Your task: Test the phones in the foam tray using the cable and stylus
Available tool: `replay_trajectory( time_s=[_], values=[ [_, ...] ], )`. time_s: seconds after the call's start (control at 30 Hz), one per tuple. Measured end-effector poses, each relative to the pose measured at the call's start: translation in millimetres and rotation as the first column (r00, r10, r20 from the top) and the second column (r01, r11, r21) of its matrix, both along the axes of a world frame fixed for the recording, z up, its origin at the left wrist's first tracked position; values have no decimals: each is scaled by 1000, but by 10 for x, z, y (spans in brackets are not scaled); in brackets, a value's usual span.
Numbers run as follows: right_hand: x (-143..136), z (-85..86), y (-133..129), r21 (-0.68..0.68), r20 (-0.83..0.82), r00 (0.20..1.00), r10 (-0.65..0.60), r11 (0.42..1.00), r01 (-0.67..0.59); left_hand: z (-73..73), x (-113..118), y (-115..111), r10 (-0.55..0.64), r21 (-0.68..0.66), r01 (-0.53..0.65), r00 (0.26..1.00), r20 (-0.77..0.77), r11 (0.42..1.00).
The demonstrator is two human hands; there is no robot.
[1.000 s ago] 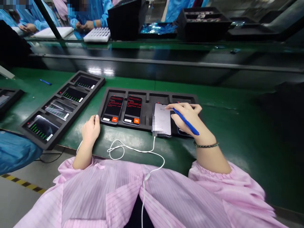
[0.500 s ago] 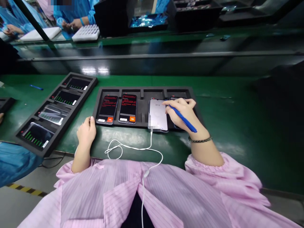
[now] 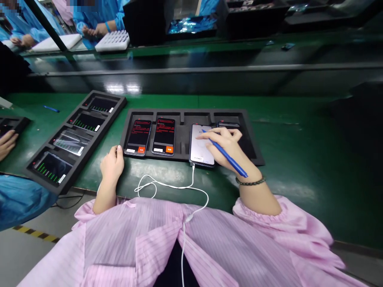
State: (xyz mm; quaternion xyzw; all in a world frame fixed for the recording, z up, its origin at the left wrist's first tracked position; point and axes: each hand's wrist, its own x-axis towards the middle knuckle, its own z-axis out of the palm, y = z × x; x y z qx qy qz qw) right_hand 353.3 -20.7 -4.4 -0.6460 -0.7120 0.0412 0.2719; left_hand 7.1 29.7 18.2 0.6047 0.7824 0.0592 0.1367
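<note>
My right hand grips a blue pen, its tip and my forefinger on the bright screen of a white-lit phone. That phone lies in the third slot of a black tray and has a white cable plugged into its near end. Two phones with red text, one and the other, fill the tray's left slots. My left hand rests loosely curled on the green bench just left of the tray's near corner, holding nothing.
A second black tray with several phones showing green bars lies angled at the left. A co-worker's hand and blue sleeve are at the far left. A blue pen lies beyond. Workers in blue sit across the conveyor.
My right hand has shifted left across the white-lit phone, the pen tip now over its upper screen. The left hand stays put. A co-worker's hand has come into view at the left.
</note>
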Motion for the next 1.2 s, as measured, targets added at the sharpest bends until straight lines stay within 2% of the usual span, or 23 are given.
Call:
replay_trajectory(
  time_s=[0.1, 0.2, 0.37, 0.43, 0.53, 0.63, 0.67, 0.73, 0.8, 0.87, 0.93, 1.0, 1.1, 1.2],
  values=[
    [-83, 24, -18, -61, 39, 997, 66, 996, -64, 1, -6, 3, 3, 14, -3, 1000, 3, 1000],
    [-55, 69, -66, -61, 42, 997, 65, 996, -63, -40, -39, 15, 19, 46, -22, 999, 48, 999],
    [151, 132, -289, 25, -13, 1000, -29, 999, 29, -171, -177, 7, 1, 218, -57, 968, 252, 974],
    [189, 121, -395, 64, -23, 997, -76, 995, 77, -174, -216, -58, -22, 287, -66, 956, 293, 956],
    [183, 88, -514, 115, -7, 997, -72, 991, 72, -47, -177, -266, -79, 398, -66, 938, 337, 915],
    [149, 78, -570, 79, 19, 1000, -11, 997, 10, 193, 12, -559, -217, 474, 16, 902, 372, 880],
    [138, 79, -578, 60, 23, 1000, -1, 998, 0, 273, 108, -653, -281, 465, 86, 886, 369, 881],
    [119, 79, -583, 55, 24, 1000, 2, 998, -4, 402, 338, -804, -470, 404, 325, 814, 341, 855],
    [112, 65, -584, 88, 18, 1000, 12, 996, -13, 466, 608, -883, -655, 308, 580, 699, 287, 754],
    [130, 43, -586, 115, 10, 1000, 24, 993, -25, 466, 892, -888, -750, 149, 737, 627, 211, 659],
    [184, 26, -595, 134, -4, 1000, -2, 991, 2, 425, 1160, -845, -777, -16, 783, 620, 111, 622],
    [268, 23, -611, 169, -23, 997, -67, 983, 70, 373, 1384, -786, -779, -109, 776, 627, 24, 622],
    [379, 30, -643, 233, -33, 989, -146, 961, 149, 315, 1595, -719, -774, -148, 764, 633, -21, 628],
    [381, 16, -664, 255, 10, 992, -127, 959, 120, 287, 1670, -691, -755, -165, 742, 655, -25, 649]
  ],
)
